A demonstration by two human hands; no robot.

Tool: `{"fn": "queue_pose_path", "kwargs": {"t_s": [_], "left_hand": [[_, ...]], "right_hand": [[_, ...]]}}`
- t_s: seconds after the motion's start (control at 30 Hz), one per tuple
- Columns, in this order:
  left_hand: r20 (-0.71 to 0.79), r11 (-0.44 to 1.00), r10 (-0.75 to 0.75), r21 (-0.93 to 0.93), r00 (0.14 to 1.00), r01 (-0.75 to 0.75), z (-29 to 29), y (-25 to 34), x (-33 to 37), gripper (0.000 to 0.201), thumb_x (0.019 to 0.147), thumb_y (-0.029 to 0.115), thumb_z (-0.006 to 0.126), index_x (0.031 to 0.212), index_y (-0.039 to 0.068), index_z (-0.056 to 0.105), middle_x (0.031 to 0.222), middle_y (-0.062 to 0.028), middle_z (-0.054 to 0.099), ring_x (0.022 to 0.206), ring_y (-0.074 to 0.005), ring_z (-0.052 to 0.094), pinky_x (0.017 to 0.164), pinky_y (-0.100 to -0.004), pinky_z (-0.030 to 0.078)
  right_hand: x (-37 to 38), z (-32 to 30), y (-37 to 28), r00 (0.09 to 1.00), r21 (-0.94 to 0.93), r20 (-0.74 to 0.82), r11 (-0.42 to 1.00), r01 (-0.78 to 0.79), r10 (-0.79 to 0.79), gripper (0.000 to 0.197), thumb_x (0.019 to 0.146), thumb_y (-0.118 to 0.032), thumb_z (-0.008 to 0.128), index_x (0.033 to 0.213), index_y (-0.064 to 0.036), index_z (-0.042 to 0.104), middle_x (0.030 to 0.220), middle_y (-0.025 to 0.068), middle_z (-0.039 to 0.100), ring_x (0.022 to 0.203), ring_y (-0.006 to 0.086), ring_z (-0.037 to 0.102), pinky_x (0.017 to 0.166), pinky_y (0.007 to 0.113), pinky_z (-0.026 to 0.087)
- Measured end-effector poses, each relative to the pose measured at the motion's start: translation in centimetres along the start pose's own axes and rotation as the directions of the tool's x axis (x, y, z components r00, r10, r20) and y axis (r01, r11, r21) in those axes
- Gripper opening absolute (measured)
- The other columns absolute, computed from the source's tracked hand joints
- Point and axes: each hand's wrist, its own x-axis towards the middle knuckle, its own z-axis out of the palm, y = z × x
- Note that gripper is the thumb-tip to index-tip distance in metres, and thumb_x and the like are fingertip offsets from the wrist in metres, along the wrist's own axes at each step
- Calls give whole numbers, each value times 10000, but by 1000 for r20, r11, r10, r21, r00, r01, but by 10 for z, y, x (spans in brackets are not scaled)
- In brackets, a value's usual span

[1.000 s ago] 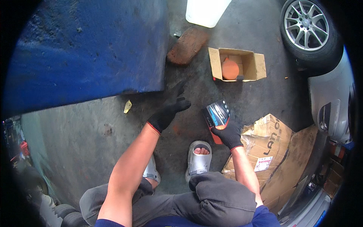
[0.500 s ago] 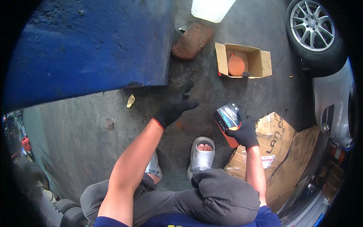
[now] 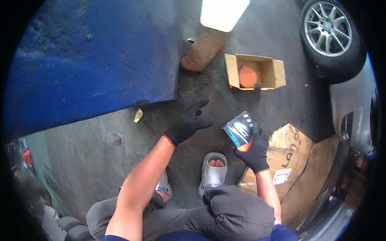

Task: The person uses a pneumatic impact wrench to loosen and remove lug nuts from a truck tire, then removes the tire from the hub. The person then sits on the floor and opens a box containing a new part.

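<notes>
Black knit gloves cover both hands. My right hand is closed around a small black-and-orange printed box, whose top face tilts up toward me. Its lower part is hidden by my fingers and thumb. My left hand hovers over the floor to the left of that box, thumb and fingers apart, holding nothing. Farther off stands an open cardboard box with a round orange object inside.
A large blue panel fills the upper left. Beside it lies a reddish brick, with a white container beyond. Flattened cardboard lies at right, near a car wheel and grey bumper. A yellowish scrap lies on the floor.
The small box has turned in my right hand, so its top now faces me more. My left hand stays spread at nearly the same spot. The view has shifted slightly.
</notes>
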Motion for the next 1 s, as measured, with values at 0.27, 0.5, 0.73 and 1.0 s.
{"fn": "queue_pose_path", "kwargs": {"t_s": [0.27,0.5,0.73,1.0], "left_hand": [[-4,996,-45,75,999,45,3,-11,-9,874,936,420,843,1626,17,489,1607,-217,562,1429,-315,571,1184,-422,469],[158,948,-251,237,955,210,33,-20,-14,612,1010,472,733,1385,-12,710,1366,-218,728,1201,-249,704,1054,-369,541],[134,929,194,293,972,-226,25,-36,-16,393,1033,254,682,1311,-17,743,1271,-190,764,1116,-276,727,970,-388,565],[226,928,-73,-340,971,149,16,-3,-12,891,944,211,817,1687,4,371,1639,-172,522,1496,-254,502,1253,-411,401]], "right_hand": [[-35,23,-14,994,39,-36,994,106,-105,1199,610,-468,957,1603,-51,430,1343,269,609,1236,516,580,1073,598,450],[-42,25,-43,976,78,-67,975,210,-205,1131,606,-533,969,1528,-69,506,1305,222,595,1182,442,584,952,572,479],[-44,21,-35,995,432,70,901,37,-75,1214,658,-351,979,1642,19,373,1516,236,521,1457,402,497,1234,517,389],[-34,34,-28,924,898,381,237,-369,-5,1287,745,-303,964,1736,-1,200,1685,196,443,1558,312,447,1297,459,348]]}}
